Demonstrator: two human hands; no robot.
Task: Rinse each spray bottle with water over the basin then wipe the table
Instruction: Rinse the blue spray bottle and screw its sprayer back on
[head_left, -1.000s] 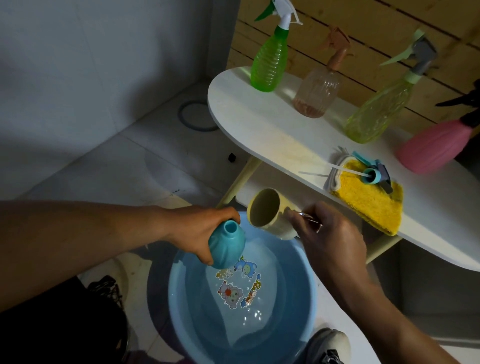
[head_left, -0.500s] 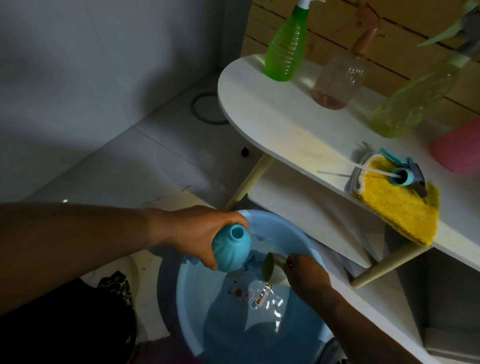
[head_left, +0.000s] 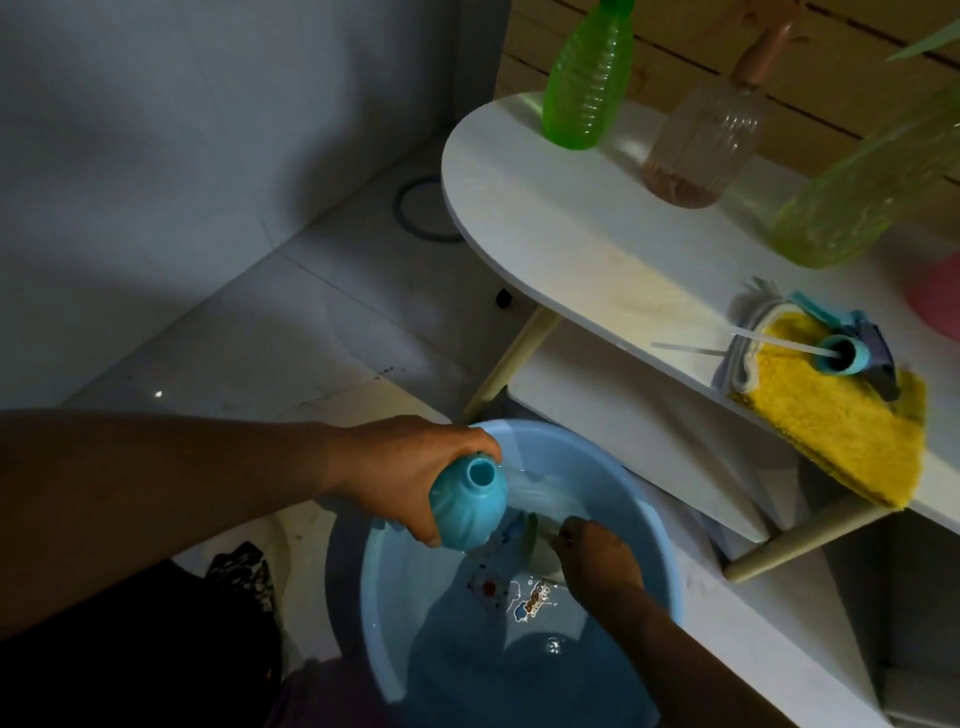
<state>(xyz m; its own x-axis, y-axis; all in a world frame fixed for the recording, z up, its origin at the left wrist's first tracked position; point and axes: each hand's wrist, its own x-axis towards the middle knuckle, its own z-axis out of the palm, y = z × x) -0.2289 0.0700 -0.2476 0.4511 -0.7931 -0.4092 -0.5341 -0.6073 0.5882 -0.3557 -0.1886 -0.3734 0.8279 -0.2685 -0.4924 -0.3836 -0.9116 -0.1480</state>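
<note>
Gripping the teal bottle (head_left: 470, 506) by its body, open neck up, the left hand (head_left: 410, 467) holds it over the blue basin (head_left: 660, 525). The right hand (head_left: 597, 558) is curled round a cup (head_left: 540, 540) dipped in the basin's water. Green bottle (head_left: 587, 78), clear bottle (head_left: 701, 140) and yellow cloth (head_left: 841, 431) sit on the bench (head_left: 561, 223).

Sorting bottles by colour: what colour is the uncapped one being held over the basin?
Light blue bottle, clearest in the head view.
</note>
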